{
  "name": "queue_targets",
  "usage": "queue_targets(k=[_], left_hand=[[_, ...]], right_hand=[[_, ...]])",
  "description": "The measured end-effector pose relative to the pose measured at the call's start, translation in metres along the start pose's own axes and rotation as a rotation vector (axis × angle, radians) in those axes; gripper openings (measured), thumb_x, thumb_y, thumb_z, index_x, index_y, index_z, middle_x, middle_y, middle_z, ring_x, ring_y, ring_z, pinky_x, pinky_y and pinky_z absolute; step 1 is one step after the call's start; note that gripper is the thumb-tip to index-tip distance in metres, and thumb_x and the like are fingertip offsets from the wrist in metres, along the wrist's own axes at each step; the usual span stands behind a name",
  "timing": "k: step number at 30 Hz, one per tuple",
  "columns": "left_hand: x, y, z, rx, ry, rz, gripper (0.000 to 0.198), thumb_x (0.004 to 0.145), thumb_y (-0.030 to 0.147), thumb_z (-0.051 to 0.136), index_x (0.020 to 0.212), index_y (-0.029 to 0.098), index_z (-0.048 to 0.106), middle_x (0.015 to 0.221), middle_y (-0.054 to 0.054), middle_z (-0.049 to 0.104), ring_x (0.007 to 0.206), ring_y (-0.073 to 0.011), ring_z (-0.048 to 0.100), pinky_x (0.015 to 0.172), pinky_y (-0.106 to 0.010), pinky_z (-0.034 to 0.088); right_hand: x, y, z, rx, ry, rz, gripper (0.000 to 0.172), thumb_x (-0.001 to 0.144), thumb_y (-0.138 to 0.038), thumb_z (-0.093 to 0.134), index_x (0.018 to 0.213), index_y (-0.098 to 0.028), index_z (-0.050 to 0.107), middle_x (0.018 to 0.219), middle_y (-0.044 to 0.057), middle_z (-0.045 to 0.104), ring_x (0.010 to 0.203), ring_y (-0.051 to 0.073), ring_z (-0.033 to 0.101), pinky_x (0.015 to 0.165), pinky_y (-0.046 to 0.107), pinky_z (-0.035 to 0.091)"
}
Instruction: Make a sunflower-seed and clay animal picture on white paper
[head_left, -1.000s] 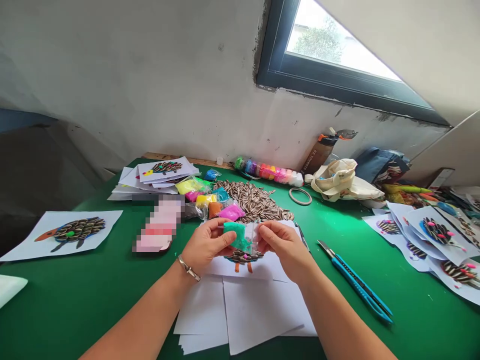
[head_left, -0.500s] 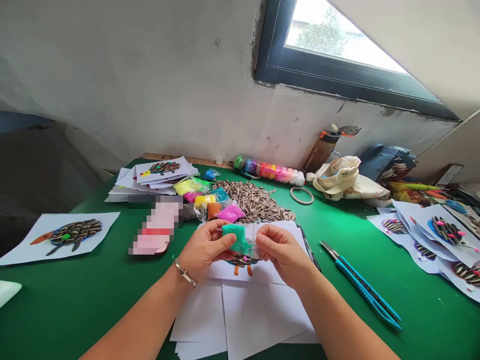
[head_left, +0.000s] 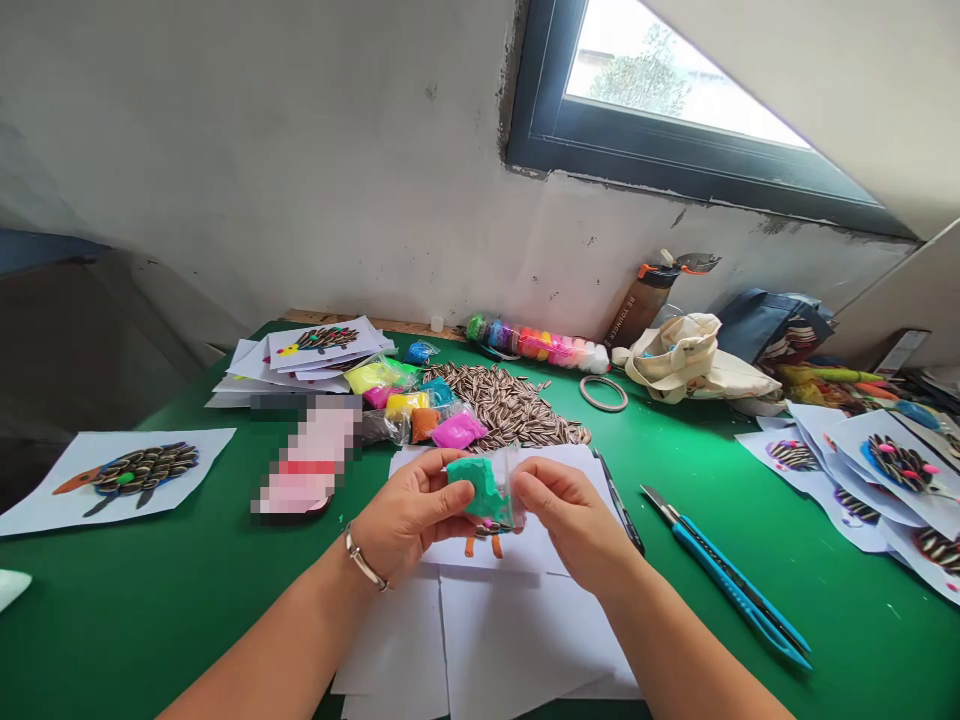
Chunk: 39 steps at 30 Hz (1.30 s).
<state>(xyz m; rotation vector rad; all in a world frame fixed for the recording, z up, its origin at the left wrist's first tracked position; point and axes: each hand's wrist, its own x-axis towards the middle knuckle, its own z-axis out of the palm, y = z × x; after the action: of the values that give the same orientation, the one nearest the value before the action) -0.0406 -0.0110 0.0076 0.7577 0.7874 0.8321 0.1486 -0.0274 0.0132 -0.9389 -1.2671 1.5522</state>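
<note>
My left hand (head_left: 411, 512) and my right hand (head_left: 574, 527) pinch a small clear plastic bag (head_left: 508, 490) between them. A lump of teal modelling clay (head_left: 482, 490) sits inside it, with my left fingers pressed against its side. Just below the hands lies a white paper sheet (head_left: 566, 490) bearing a seed-covered craft figure (head_left: 486, 528), mostly hidden by the bag. Its orange legs (head_left: 480, 545) show beneath. A metal bracelet (head_left: 365, 560) circles my left wrist.
A heap of striped sunflower seeds (head_left: 510, 405) and several bags of coloured clay (head_left: 420, 408) lie ahead. A blue craft knife (head_left: 731, 580) lies to the right, beside a black pen (head_left: 619, 512). Stacks of seed pictures (head_left: 862, 480) and a canvas bag (head_left: 694, 360) sit on the green mat (head_left: 150, 630).
My hands and the bag have moved slightly lower and closer to the paper. The teal clay now looks more bunched inside the bag, and the camera view has shifted a little.
</note>
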Motion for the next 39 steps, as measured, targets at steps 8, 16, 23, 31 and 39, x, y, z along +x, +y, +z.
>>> queue_targets(k=[8, 16, 23, 31, 39], left_hand=[[0.005, -0.005, -0.002, 0.228, 0.122, 0.090, 0.055, 0.057, 0.040, 0.084, 0.101, 0.016, 0.059, 0.083, -0.003, 0.066, 0.073, -0.0210, 0.067, 0.070, -0.037, 0.056], [0.002, -0.005, 0.000, 0.494, 0.098, 0.190, 0.049, 0.063, 0.041, 0.080, 0.100, 0.015, 0.062, 0.083, -0.004, 0.064, 0.073, -0.0201, 0.063, 0.067, -0.033, 0.053], [-0.001, -0.005, 0.004, 0.217, -0.145, 0.162, 0.035, 0.067, 0.039, 0.079, 0.085, 0.014, 0.063, 0.072, -0.002, 0.063, 0.064, -0.0156, 0.060, 0.063, -0.029, 0.049], [-0.004, -0.002, 0.007, -0.051, -0.181, 0.120, 0.030, 0.068, 0.032, 0.081, 0.087, 0.014, 0.066, 0.072, -0.002, 0.066, 0.062, -0.0133, 0.063, 0.060, -0.023, 0.049], [-0.008, -0.005, 0.005, -0.145, -0.257, 0.099, 0.027, 0.073, 0.029, 0.078, 0.091, 0.014, 0.065, 0.073, -0.003, 0.066, 0.063, -0.0154, 0.066, 0.057, -0.022, 0.049]], right_hand=[[0.003, 0.005, -0.007, -0.250, 0.132, 0.034, 0.025, 0.079, -0.039, 0.063, 0.066, -0.018, 0.060, 0.060, -0.001, 0.049, 0.059, 0.012, 0.042, 0.055, 0.026, 0.032], [0.001, 0.004, -0.002, -0.166, 0.066, 0.017, 0.030, 0.078, -0.041, 0.066, 0.063, -0.019, 0.052, 0.059, -0.004, 0.045, 0.055, 0.010, 0.039, 0.052, 0.024, 0.029], [-0.005, 0.004, 0.006, 0.201, -0.102, 0.061, 0.031, 0.083, -0.040, 0.064, 0.064, -0.017, 0.054, 0.057, -0.003, 0.049, 0.054, 0.009, 0.043, 0.055, 0.023, 0.033], [-0.002, 0.012, 0.008, 0.375, -0.061, 0.179, 0.027, 0.080, -0.033, 0.066, 0.063, -0.016, 0.053, 0.055, -0.003, 0.045, 0.052, 0.009, 0.042, 0.052, 0.023, 0.036], [-0.001, 0.014, 0.009, 0.349, -0.059, 0.152, 0.027, 0.079, -0.033, 0.066, 0.062, -0.015, 0.053, 0.053, -0.003, 0.046, 0.051, 0.009, 0.044, 0.051, 0.022, 0.038]])
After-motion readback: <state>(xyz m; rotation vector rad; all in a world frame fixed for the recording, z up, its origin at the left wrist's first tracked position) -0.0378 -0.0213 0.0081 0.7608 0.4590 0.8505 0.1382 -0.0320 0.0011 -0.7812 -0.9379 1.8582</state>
